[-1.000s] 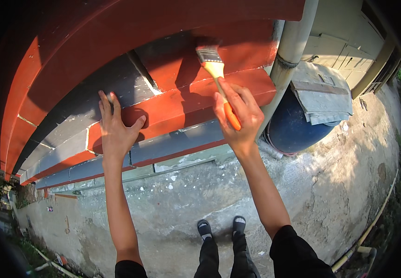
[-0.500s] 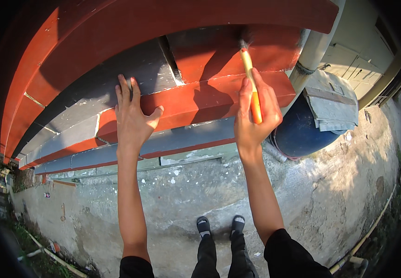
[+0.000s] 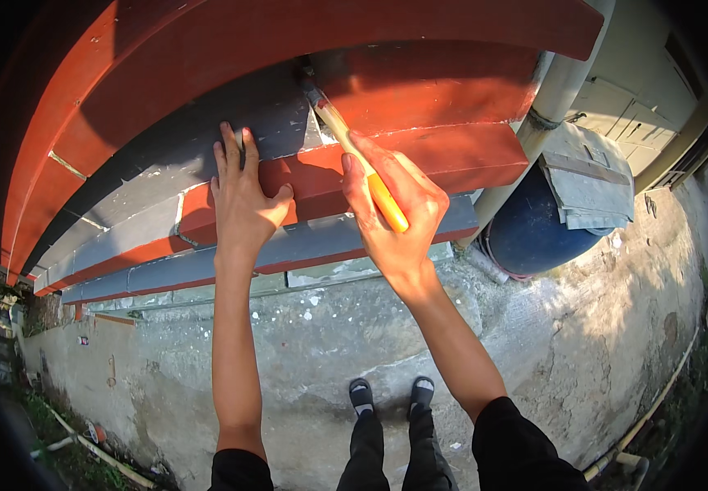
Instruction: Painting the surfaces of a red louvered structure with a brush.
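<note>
In my right hand (image 3: 399, 204) is a paintbrush (image 3: 352, 150) with a yellow and orange handle, gripped between thumb and fingers. Its dark bristles touch the wall at the gap between a dark grey panel (image 3: 264, 106) and a red panel (image 3: 428, 86). My left hand (image 3: 243, 192) lies with spread fingers against the ledge, its fingertips on the grey panel and its thumb over the red ledge (image 3: 452, 164). Specks of white mark the grey surface near the joint.
A thick red overhang (image 3: 329, 29) curves above the panels. At the right stand a pale pipe (image 3: 563, 90) and a dark blue barrel (image 3: 526, 221) covered by grey sheets (image 3: 587, 180). My sandalled feet (image 3: 391, 397) are on rough concrete (image 3: 313, 368).
My right hand has swung the paintbrush left, from the upper part of the red panel to the gap beside the grey one. My left hand stays in nearly the same place.
</note>
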A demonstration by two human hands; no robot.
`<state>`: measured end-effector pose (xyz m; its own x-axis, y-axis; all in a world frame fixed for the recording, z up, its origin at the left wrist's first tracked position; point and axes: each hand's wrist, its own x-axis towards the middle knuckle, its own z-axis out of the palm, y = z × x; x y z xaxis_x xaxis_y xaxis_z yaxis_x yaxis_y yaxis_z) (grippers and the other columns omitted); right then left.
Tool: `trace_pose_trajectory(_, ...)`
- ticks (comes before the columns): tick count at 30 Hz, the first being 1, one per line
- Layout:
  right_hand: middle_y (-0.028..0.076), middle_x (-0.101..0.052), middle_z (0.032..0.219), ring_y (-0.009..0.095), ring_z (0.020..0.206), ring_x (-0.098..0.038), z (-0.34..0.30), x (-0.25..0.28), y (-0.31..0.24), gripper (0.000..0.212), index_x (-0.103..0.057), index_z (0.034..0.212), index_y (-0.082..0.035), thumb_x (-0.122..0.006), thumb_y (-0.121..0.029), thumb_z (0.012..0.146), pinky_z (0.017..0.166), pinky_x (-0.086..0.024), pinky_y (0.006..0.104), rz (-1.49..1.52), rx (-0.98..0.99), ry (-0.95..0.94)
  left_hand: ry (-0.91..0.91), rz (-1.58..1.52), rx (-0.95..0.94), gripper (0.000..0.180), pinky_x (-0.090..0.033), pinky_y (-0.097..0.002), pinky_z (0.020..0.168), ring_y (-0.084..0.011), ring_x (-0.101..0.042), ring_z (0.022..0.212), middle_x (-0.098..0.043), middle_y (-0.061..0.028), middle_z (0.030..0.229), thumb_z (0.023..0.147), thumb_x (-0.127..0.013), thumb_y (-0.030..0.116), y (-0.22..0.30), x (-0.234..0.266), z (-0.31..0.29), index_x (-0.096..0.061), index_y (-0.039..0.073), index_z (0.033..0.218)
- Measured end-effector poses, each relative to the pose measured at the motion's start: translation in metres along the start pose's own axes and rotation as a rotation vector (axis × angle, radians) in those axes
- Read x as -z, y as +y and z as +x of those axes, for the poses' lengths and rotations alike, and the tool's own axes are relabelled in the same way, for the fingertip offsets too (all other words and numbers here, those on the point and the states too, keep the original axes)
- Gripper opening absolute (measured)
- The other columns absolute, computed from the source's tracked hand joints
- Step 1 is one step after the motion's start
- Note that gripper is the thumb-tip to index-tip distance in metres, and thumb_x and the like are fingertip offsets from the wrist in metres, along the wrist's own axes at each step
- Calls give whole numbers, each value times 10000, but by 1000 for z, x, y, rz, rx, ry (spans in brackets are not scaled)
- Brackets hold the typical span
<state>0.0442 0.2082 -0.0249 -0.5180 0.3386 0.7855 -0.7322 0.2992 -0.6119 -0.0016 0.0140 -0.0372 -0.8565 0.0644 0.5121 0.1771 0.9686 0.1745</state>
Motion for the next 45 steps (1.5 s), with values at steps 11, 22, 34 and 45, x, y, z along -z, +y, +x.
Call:
trace_pose_trajectory(11,131,-740,899,129,782,-703,30,82,59,248,-692,1209,75,-637,-43,998,691,-569,254,-217,170,364,-19,-11,23,852,-282,-655,1164,-405,-180,1544,-125,-147,1703,800,-613,243,-1,5,4,-332,78,1588)
trace_pose_trajectory(22,148,-741,916,210,787,-723,10,40,52,326,-720,1178,19,-752,25,853,698,-576,310,-69,186,-54,-41,-6,25,782,-253,-617,1191,-401,-170,1549,-153,-138,1700,842,-541,227,-11,9,1,-343,91,1587)
trace_pose_trajectory(34,138,-731,985,224,840,-697,-19,-13,35,405,-717,1217,-16,-772,16,818,746,-556,311,25,56,33,-27,69,17,770,-256,-594,1201,-400,-196,1542,-177,-161,1689,856,-560,255,-5,6,3,-358,75,1577)
trace_pose_trajectory(45,141,-722,978,173,734,-688,16,81,59,281,-718,1210,9,-697,-20,932,633,-552,301,-356,81,383,-29,62,10,757,-252,-584,1208,-391,-191,1544,-150,-151,1696,897,-594,303,-5,8,3,-351,92,1582)
